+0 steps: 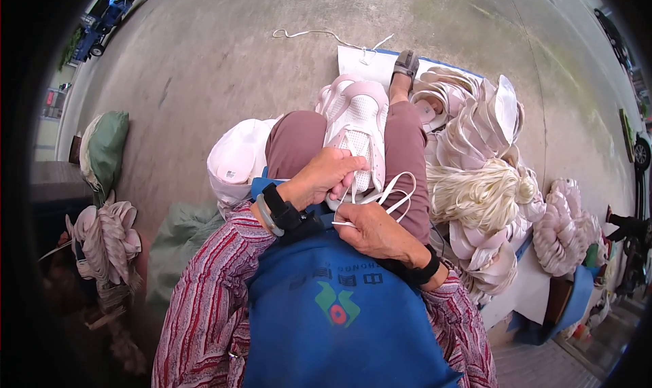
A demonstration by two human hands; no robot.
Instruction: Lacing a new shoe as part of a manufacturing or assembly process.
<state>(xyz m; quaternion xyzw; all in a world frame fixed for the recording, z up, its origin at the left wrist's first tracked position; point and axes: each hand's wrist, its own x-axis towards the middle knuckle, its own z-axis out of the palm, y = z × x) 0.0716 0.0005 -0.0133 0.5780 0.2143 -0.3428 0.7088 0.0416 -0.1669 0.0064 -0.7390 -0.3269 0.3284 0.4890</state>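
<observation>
Left hand point(324, 176) clamped over the near end of a white shoe upper point(356, 133), fingers curled down on it. Right hand point(372, 230) just below, fingers pinched shut on a white lace point(387, 196) that loops up toward the upper; hands nearly touching. The upper lies lengthwise on the lap, between the thighs, toe end away from the body, mesh panel facing up. Blue apron point(339, 313) covers the torso below the hands; striped sleeves and dark wrist bands on both forearms. White cap-like piece point(238, 158) just left of the left knee. To the right, a heap of pale shoe uppers point(475, 113), a bundle of cream laces point(475, 194) beside it, pinkish bundles point(560, 228) further right. One foot in a grey sandal point(405, 65) rests on a white sheet. A loose lace point(319, 34) lies on the concrete floor point(224, 55) beyond. Green sack point(105, 150) well apart at left.
</observation>
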